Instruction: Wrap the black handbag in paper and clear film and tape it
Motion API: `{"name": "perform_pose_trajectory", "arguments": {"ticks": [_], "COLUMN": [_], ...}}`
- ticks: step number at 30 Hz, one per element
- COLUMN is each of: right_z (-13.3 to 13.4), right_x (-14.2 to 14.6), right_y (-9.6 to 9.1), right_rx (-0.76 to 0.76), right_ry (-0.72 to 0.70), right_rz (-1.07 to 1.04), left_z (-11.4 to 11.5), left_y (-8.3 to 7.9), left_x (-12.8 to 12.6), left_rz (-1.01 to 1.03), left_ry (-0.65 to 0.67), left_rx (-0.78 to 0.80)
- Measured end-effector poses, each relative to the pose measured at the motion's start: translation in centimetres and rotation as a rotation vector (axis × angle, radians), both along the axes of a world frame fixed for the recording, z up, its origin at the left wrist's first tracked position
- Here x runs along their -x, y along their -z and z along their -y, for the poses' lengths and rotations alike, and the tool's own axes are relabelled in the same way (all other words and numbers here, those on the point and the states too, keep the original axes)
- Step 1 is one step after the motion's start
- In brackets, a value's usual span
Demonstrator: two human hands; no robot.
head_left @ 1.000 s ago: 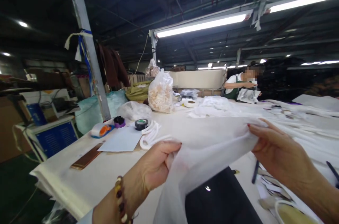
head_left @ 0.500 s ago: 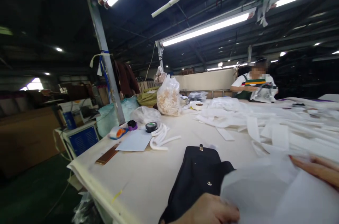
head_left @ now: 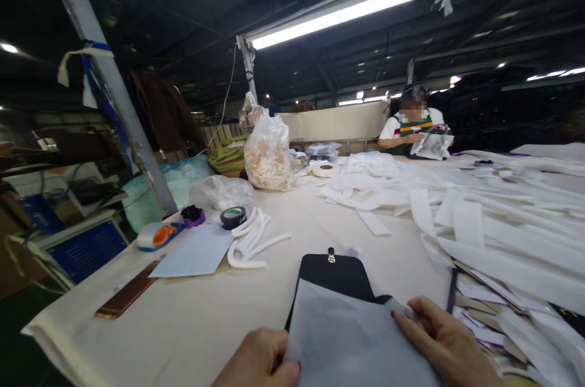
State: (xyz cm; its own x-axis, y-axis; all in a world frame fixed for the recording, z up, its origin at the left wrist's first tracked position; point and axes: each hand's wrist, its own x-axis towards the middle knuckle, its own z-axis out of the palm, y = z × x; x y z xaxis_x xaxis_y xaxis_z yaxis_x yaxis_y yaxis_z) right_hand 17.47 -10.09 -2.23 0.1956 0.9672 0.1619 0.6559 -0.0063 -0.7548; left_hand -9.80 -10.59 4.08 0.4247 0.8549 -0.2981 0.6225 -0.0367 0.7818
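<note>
A thin white sheet [head_left: 351, 338] lies over a black bag [head_left: 336, 271] on the cream table [head_left: 205, 320], with only the bag's far end and its metal clasp showing. My left hand [head_left: 260, 362] pinches the sheet's left edge near the bottom of the picture, thumb pressed on it. My right hand [head_left: 450, 344] rests on the sheet's right side with fingers curled over its edge.
White fabric strips [head_left: 479, 222] pile across the right half of the table. Tape rolls [head_left: 232, 217], a tape dispenser [head_left: 158, 234], white cord [head_left: 249, 241], a paper sheet [head_left: 194, 253] and a bag of pale scraps [head_left: 268, 155] sit at left. A co-worker [head_left: 411, 128] sits at the far end.
The white sheet, held up between my hands a second ago, has come down flat over the black bag. Both hands dropped to the table's near edge. The camera tilted and shifted.
</note>
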Motion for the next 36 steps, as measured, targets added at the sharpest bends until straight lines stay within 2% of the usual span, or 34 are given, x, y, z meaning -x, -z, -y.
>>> {"name": "perform_pose_trajectory", "arguments": {"ticks": [3, 7, 10, 13, 16, 18, 20, 23, 28, 30, 32, 34, 36], "right_z": [-2.8, -5.3, -5.8, -5.9, -6.3, -6.8, -7.2, -7.6, -7.5, -7.4, -7.4, -7.6, -7.8], "right_x": [0.4, 0.9, 1.2, 1.3, 1.1, 1.0, 0.8, 0.7, 0.6, 0.6, 0.8, 1.3, 1.8], "right_y": [-0.9, -1.4, -1.2, -0.8, -0.2, 0.3, 0.8, 1.5, 2.1, 1.9, 1.6, 1.2, 0.9], "right_rx": [-0.021, 0.053, 0.105, 0.114, 0.118, 0.149, 0.214, 0.342, 0.506, 0.442, 0.283, 0.12, 0.078], "right_ry": [0.019, -0.008, -0.021, -0.028, -0.044, -0.068, -0.092, -0.106, -0.156, -0.193, -0.285, -0.471, -0.692], "right_rz": [0.102, 0.236, 0.31, 0.365, 0.412, 0.424, 0.431, 0.471, 0.553, 0.619, 0.704, 0.725, 0.661], "left_z": [-2.5, -4.4, -5.5, -6.5, -6.9, -6.8, -6.9, -7.2, -7.8, -8.0, -8.1, -8.0, -8.0], "left_y": [0.5, 0.1, -0.3, 1.0, 3.6, 5.1, 5.9, 5.9, 4.6, 4.1, 3.8, 3.8, 3.9], "left_x": [0.0, -0.6, -2.1, -4.1, -5.5, -5.8, -5.8, -5.7, -5.9, -6.0, -6.1, -6.2, -6.3], "left_rz": [-0.261, -0.585, -0.626, -0.538, -0.53, -0.578, -0.615, -0.637, -0.609, -0.592, -0.573, -0.555, -0.561], "left_ry": [-0.067, -0.036, 0.002, 0.215, 0.393, 0.434, 0.449, 0.478, 0.513, 0.521, 0.533, 0.533, 0.547], "left_rx": [-0.157, -0.316, -0.541, -0.727, -0.703, -0.648, -0.589, -0.522, -0.45, -0.384, -0.352, -0.362, -0.359]}}
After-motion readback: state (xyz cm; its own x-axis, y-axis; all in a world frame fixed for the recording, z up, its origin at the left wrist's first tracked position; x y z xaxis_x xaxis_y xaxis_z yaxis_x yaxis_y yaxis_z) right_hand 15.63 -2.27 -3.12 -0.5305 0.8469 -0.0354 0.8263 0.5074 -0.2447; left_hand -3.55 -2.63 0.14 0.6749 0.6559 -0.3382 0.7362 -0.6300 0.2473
